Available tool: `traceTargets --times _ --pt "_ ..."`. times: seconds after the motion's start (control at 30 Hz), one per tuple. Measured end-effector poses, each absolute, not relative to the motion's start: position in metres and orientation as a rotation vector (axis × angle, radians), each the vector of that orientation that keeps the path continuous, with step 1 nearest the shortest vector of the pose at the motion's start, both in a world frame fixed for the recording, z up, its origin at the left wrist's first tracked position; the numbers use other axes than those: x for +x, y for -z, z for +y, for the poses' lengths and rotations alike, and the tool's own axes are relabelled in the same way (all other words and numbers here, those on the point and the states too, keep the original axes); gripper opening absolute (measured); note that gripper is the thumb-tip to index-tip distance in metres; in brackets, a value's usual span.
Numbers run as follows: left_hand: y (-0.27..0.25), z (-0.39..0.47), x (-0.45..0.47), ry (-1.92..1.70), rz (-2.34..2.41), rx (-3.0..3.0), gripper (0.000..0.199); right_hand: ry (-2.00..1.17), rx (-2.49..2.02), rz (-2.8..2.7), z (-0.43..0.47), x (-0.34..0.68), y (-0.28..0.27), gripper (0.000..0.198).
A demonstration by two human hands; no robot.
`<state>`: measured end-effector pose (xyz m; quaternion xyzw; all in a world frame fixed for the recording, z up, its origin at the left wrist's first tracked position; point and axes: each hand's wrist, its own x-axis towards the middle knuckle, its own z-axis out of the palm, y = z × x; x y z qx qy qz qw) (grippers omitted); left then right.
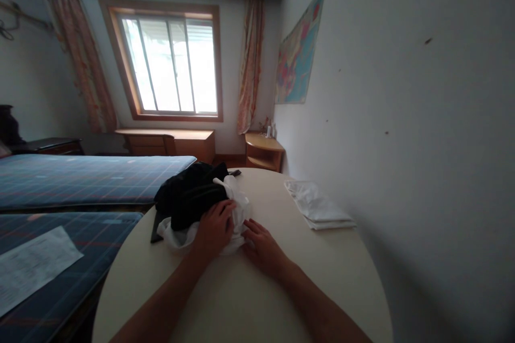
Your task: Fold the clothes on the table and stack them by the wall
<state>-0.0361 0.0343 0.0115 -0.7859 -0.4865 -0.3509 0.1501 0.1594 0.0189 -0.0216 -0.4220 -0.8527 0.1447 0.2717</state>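
Note:
A crumpled heap of black cloth (191,193) and thin white cloth (240,201) lies on a round, cream-coloured table (281,289). My left hand (215,229) is on the near side of the heap, its fingers curled over the white cloth next to the black fabric. Close beside it, my right hand (261,246) has its fingertips closed at the right edge of the same white cloth. The fabric partly hides what is under both hands. A dark flat edge (156,229) sticks out from beneath the heap at the left.
A folded white cloth (317,206) lies on the table's right side, near the wall (402,171). To the left are plaid mattresses (96,179), one bearing a printed sheet of paper (38,268). Beyond the table are a low wooden desk (193,142) and a corner shelf (263,144).

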Motion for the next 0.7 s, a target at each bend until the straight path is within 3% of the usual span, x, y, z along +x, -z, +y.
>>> traceTargets --times 0.23,0.43,0.6,0.7 --pt "-0.016 0.059 -0.07 0.934 -1.758 -1.858 0.045 -0.638 -1.115 -1.896 0.025 0.173 0.021 0.015" --pt "-0.025 0.079 -0.091 0.941 -2.074 -1.895 0.068 -0.494 -1.238 -1.445 0.038 0.207 0.019 0.034" --pt "-0.03 0.092 -0.107 0.983 -2.241 -2.031 0.06 -0.323 -1.356 -1.132 0.038 0.246 0.007 0.041" --pt "-0.023 0.092 -0.109 0.779 -2.149 -2.1 0.088 -0.273 -1.392 -0.963 0.036 0.267 -0.001 0.047"
